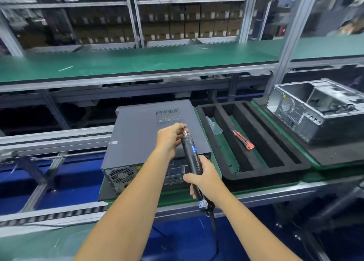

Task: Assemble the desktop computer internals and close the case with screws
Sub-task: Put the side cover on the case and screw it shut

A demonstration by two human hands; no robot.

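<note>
Right hand wraps the driver, its long axis pointing to 11 o'clock over the case. Left hand, the nearer one, pinches at the bit, likely seating a screw. Case rear panel sits at 6 o'clock, below both hands.

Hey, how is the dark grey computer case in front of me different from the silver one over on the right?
The dark grey closed computer case has its side panel on, hiding the inside; the bare silver metal computer case lies open, showing its interior. The grey one sits in front of the hands, the silver one far right. Both lie on their sides on green mats.
</note>
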